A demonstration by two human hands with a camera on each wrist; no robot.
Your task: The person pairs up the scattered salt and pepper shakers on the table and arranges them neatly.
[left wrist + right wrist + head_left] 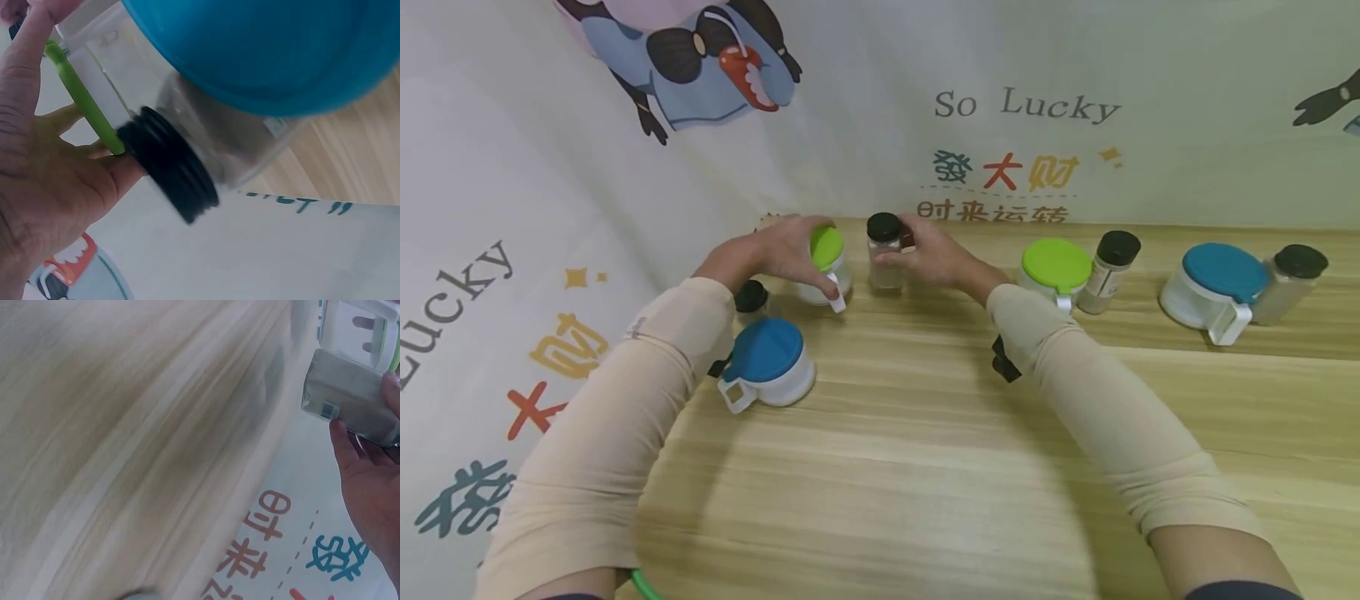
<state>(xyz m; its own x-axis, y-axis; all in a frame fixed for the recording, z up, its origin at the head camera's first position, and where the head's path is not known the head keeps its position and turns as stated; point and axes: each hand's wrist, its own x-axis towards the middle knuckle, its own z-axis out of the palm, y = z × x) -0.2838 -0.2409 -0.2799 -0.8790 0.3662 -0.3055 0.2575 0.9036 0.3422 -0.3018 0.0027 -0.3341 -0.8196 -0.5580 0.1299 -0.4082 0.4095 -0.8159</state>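
Right hand [932,254] pinches black-capped spice jar [883,271], thumb against fingers, at table's [880,467] back edge. Jar upright, long axis near vertical, cap up. Left hand [784,250] grips green-lidded canister [826,248] just left of it, lid up, handle toward wearer. Some left fingers hidden behind canister; can't tell if jar base touches wood. Blue-lidded canister [767,354] and left sleeve [662,358] block part of a second black-capped jar [751,297].
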